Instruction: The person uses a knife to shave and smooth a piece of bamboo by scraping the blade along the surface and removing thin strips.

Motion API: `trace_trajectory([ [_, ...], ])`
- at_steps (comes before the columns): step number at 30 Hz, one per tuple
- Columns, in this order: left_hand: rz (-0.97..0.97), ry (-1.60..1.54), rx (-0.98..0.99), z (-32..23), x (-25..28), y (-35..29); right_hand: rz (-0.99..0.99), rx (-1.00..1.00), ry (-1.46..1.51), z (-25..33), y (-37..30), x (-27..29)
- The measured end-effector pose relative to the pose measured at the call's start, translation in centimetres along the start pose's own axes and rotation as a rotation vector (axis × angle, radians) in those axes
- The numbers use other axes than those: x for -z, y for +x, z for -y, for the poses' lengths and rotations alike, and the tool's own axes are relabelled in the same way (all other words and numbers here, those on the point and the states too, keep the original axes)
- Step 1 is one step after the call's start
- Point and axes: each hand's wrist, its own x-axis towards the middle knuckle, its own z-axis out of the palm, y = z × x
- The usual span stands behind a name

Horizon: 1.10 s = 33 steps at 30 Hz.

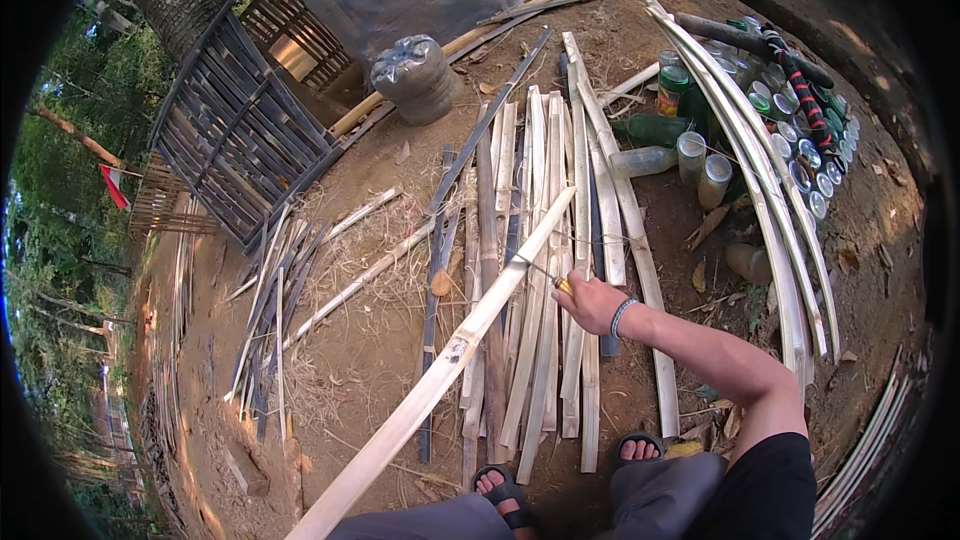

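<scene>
My right hand [592, 304] is closed round the yellow handle of a slim metal tool, which looks like a thin-bladed knife [538, 268]. Its blade reaches left to the edge of a long pale bamboo strip [480, 315]. That strip slants from the bottom of the view up to the middle, with a dark-marked node partway along. Beneath it, many split bamboo strips [543, 380] lie side by side on the ground, some pale and some dark. My left hand is out of view, and the strip's near end runs off the lower edge.
Glass jars and bottles [690, 155] stand and lie at the right, beside long bent bamboo strips [765, 180]. A dark slatted bamboo panel [240, 125] leans at the upper left near a large plastic container [412, 80]. Shavings [375, 290] litter the dirt. My sandalled feet are close to the strips.
</scene>
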Motion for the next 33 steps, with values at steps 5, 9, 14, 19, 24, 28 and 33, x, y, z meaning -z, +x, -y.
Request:
trace_trajectory([
  [5,0.038,-0.152,0.057,-0.7,3.4,-0.1,0.157,0.178,-0.057,6.4,-2.7,-1.7],
  [9,0.082,-0.146,0.064,-2.4,3.4,-0.9,-0.126,-0.012,-0.139,-1.1,0.5,-0.6],
  [14,-0.143,-0.098,-0.060,-3.4,-0.6,0.1,0.142,0.186,0.003,7.1,-3.6,-2.9],
  [19,-0.377,0.058,-0.027,2.0,-7.8,-2.4,0.162,0.169,0.046,7.8,-3.3,-3.7],
  [24,-0.333,0.124,0.216,6.1,0.9,-6.9,0.156,0.146,0.141,8.1,-3.8,-2.4],
  [28,-0.373,0.133,0.181,4.7,-6.9,-6.6,0.014,0.117,0.224,7.9,-4.0,-1.3],
  [33,-0.420,-0.031,0.287,4.1,-4.4,-7.2,-0.137,-0.005,0.439,5.8,-4.3,0.7],
])
